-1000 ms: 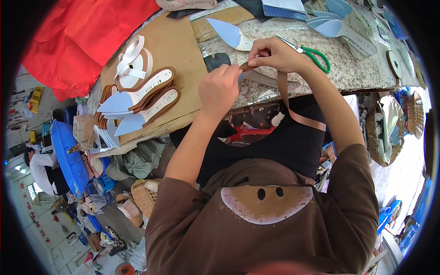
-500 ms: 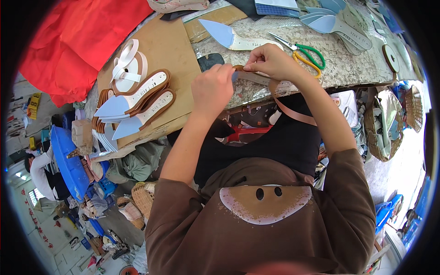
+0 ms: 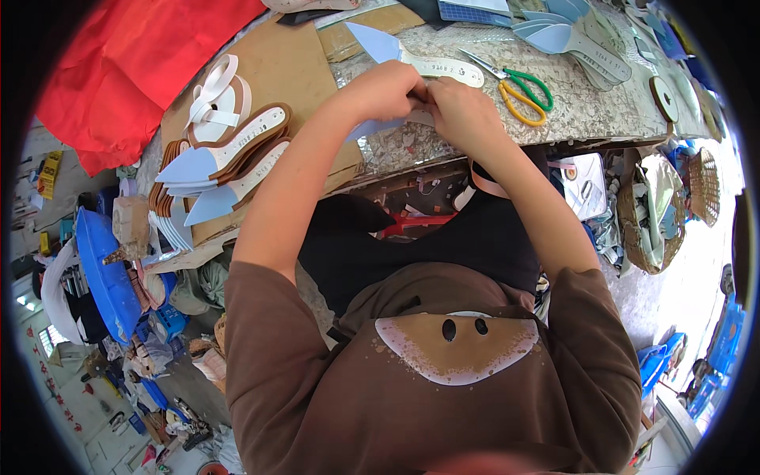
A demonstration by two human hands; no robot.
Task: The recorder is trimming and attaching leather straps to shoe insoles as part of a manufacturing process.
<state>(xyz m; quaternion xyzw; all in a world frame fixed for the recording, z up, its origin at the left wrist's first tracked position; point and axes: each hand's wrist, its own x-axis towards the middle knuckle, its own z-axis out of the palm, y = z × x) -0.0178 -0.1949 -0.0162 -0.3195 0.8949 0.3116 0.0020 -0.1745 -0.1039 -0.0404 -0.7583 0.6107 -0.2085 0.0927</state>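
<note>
My left hand point(image 3: 388, 91) and my right hand point(image 3: 463, 115) meet above the near edge of the worktable, fingers bent and pressed together. Between and beneath them is a shoe insole point(image 3: 370, 127), its pale blue toe part pointing left and a white part showing under the fingers. Both hands grip it, though the fingertips are partly hidden. A pale pinkish strip point(image 3: 487, 184) hangs below my right wrist. Just beyond the hands lies another blue-and-white insole point(image 3: 443, 70). Scissors point(image 3: 518, 96) with green and yellow handles rest to the right, blades apart.
Brown-edged insoles point(image 3: 226, 162) are stacked at left on a cardboard sheet point(image 3: 305, 87), beside a roll of white strip point(image 3: 215, 115). Red cloth point(image 3: 142, 71) covers the far left. More insoles point(image 3: 582, 51) and a round disc point(image 3: 663, 99) are at right. A wicker basket point(image 3: 703, 186) stands beyond.
My left hand has moved right and farther away, meeting my right hand. The insole's blue toe now shows left of the hands. The whole view has shifted slightly.
</note>
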